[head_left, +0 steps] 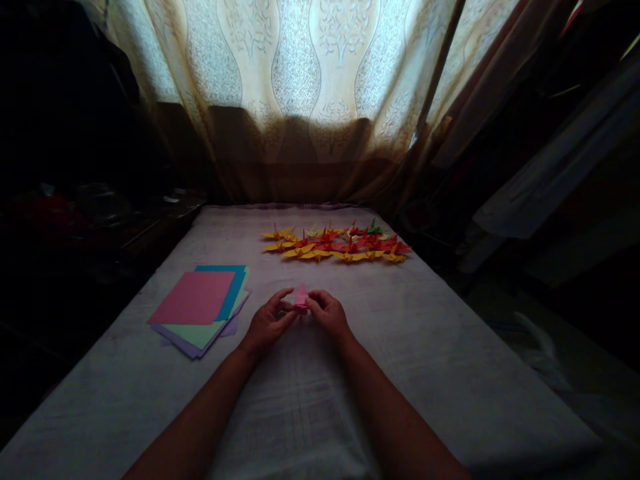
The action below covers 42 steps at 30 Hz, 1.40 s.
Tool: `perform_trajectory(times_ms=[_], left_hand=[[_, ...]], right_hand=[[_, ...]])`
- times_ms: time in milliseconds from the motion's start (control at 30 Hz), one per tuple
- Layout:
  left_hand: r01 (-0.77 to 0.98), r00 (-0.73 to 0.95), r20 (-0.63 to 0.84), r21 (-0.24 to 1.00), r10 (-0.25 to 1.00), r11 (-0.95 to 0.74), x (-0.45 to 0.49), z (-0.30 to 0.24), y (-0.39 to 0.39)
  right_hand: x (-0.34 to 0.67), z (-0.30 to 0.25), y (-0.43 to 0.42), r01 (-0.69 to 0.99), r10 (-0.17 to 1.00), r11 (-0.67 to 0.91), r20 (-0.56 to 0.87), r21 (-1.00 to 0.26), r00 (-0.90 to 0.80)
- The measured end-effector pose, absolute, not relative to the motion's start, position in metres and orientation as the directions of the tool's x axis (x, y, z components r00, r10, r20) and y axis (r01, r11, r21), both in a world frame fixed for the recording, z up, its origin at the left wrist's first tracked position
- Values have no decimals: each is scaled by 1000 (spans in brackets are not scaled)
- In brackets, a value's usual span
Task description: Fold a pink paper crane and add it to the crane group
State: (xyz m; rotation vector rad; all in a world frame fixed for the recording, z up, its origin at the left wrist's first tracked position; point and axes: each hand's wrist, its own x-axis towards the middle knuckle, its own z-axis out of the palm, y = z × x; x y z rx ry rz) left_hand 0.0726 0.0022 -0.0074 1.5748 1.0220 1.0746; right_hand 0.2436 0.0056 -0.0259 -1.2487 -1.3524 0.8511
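A small folded pink paper piece (301, 298) is pinched between both my hands over the grey cloth-covered surface (425, 347). My left hand (267, 323) grips its left side with thumb and fingers closed. On the right side, my right hand (327, 312) holds it the same way. The paper's pointed tip sticks up between the fingers. Left of my hands lies a stack of coloured paper sheets (200, 303), pink on top, with blue, green and lilac beneath.
Several folded paper cranes (337, 243) in yellow, orange, red and green lie in rows at the far end. A patterned curtain (310, 80) hangs behind. Dark clutter stands at the left (100, 207) and hanging fabric at the right (550, 173).
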Motion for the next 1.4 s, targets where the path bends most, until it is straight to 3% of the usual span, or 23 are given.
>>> perform_trajectory(times_ms=[333, 533, 867, 1400], left_hand=[[123, 33, 124, 984, 992, -127, 77, -15, 4], [246, 60, 89, 964, 994, -101, 78, -10, 3], [580, 172, 124, 789, 977, -202, 56, 18, 3], [614, 222, 259, 712, 940, -341, 62, 4, 5]], right_hand=[[246, -10, -6, 323, 916, 314, 374, -893, 143], [244, -8, -6, 473, 845, 481, 534, -738, -26], [243, -20, 1, 514, 915, 372, 397, -773, -66], [240, -22, -5, 494, 925, 351, 375, -795, -55]])
